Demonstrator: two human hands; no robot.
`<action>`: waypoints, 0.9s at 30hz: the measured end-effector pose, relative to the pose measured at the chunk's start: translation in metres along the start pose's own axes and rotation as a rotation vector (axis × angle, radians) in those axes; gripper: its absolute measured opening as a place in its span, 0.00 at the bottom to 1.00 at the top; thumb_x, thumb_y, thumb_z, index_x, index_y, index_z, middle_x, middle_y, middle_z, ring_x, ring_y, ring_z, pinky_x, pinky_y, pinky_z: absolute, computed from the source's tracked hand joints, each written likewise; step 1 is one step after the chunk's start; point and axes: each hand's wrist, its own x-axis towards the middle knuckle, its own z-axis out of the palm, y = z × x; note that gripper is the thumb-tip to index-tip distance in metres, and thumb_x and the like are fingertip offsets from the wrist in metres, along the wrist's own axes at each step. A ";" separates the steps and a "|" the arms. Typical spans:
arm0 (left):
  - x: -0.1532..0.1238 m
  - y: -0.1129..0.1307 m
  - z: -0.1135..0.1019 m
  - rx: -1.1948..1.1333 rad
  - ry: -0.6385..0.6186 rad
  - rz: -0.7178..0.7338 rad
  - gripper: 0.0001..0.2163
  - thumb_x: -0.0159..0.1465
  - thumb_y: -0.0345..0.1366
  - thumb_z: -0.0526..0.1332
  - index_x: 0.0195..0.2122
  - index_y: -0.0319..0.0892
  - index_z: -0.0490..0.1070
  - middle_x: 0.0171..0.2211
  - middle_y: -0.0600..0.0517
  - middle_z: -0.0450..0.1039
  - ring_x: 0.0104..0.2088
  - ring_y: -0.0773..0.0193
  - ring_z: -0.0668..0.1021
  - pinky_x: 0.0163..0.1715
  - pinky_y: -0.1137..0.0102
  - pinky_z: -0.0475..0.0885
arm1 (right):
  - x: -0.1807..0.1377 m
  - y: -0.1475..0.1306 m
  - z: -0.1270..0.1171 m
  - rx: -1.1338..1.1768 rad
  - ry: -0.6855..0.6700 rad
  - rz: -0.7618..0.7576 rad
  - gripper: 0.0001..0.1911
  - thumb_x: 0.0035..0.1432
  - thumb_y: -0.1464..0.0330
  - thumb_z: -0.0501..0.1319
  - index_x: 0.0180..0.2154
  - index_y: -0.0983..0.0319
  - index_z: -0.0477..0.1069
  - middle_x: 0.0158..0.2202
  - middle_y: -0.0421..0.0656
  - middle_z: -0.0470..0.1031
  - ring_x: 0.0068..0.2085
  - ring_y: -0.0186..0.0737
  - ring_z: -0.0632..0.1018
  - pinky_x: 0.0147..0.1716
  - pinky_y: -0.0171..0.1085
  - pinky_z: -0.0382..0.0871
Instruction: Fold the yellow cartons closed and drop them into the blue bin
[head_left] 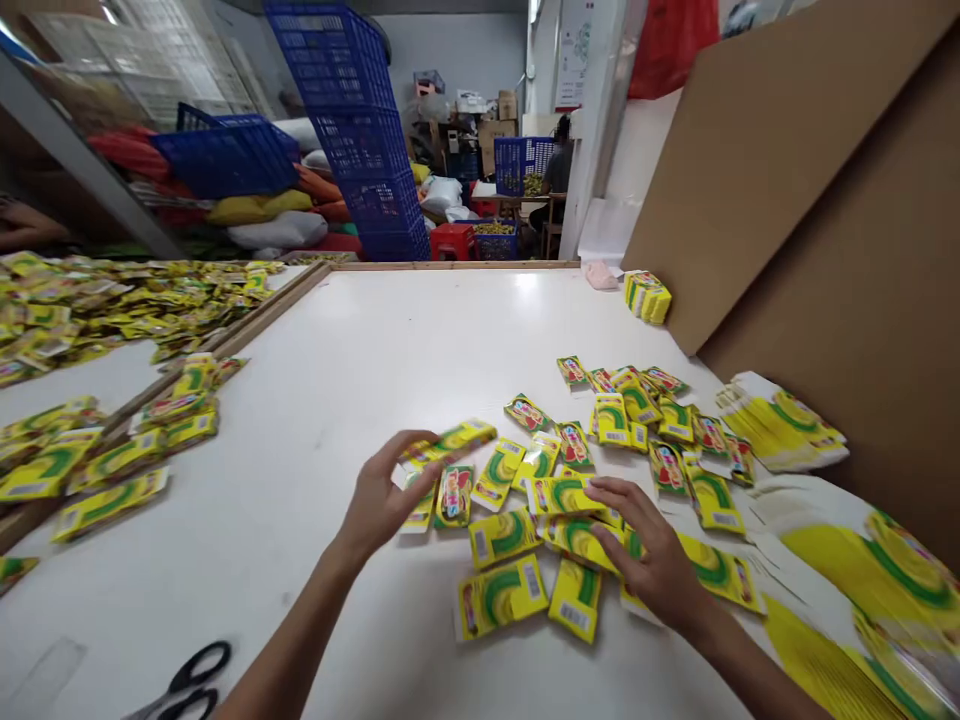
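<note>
In the head view, a yellow-and-green carton [466, 437] is being held above the white tabletop [375, 340] by the left hand [382, 490], its thumb and fingers being closed on it. A second yellow carton [561, 495], in the loose pile right of the tabletop's middle, is being touched by the fingertips of the right hand [649, 560]; whether it is being gripped cannot be told. Folded carton blanks [784, 430] are being kept in a stack to the right of the pile, near brown cardboard sheets [720, 170]. Black-handled scissors [199, 670] are lying beside the left forearm. A heap of yellow packets [127, 310] is being bounded by a wooden strip [289, 305] at left. Blue plastic crates [364, 140] are being stacked beyond the table, and a person [559, 170] is being partly hidden by a white post [596, 130].
</note>
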 end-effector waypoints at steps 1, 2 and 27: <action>-0.013 0.024 0.003 0.005 -0.078 0.035 0.12 0.59 0.43 0.60 0.41 0.43 0.73 0.41 0.49 0.77 0.42 0.56 0.77 0.42 0.67 0.70 | -0.017 -0.007 0.001 0.007 0.019 -0.003 0.20 0.59 0.66 0.59 0.54 0.50 0.67 0.54 0.46 0.70 0.56 0.50 0.70 0.54 0.51 0.66; -0.028 0.047 0.010 0.007 -0.161 0.063 0.11 0.59 0.42 0.61 0.39 0.44 0.74 0.39 0.49 0.77 0.40 0.57 0.77 0.40 0.68 0.70 | -0.032 -0.015 0.003 0.023 0.024 -0.011 0.22 0.58 0.66 0.61 0.54 0.50 0.65 0.54 0.46 0.70 0.57 0.51 0.69 0.55 0.51 0.65; -0.187 0.062 0.152 -0.609 -0.274 -0.195 0.10 0.61 0.39 0.61 0.41 0.40 0.75 0.41 0.45 0.77 0.43 0.55 0.77 0.46 0.63 0.72 | -0.131 -0.005 0.024 0.391 -0.075 0.211 0.08 0.61 0.65 0.56 0.39 0.59 0.71 0.34 0.42 0.77 0.36 0.40 0.77 0.37 0.36 0.71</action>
